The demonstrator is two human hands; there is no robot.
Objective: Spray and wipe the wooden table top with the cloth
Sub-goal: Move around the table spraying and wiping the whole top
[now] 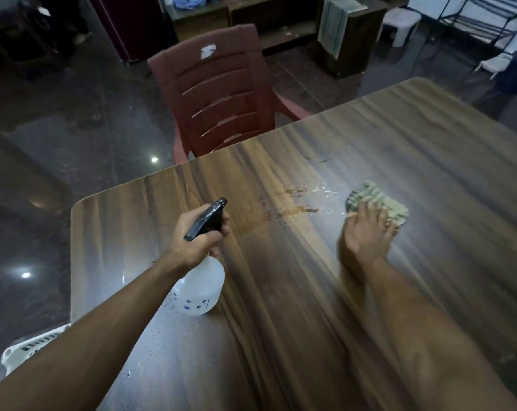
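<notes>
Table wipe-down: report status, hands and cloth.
Left hand grips spray bottle. Right hand flat on cloth, pressed to table. Wet patch left of cloth. Nothing in the way.

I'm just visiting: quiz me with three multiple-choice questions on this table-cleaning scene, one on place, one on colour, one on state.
1. Where is the cloth?
A. under the right hand
B. on the chair
C. on the floor

2. What colour is the chair?
A. white
B. reddish-brown
C. blue

3. The spray bottle is:
A. lying on its side
B. standing alone
C. gripped by the left hand

Answers: 1 A, fingers press it onto the table. 2 B, its slatted back shows it. 3 C, fingers wrap its neck.
</notes>
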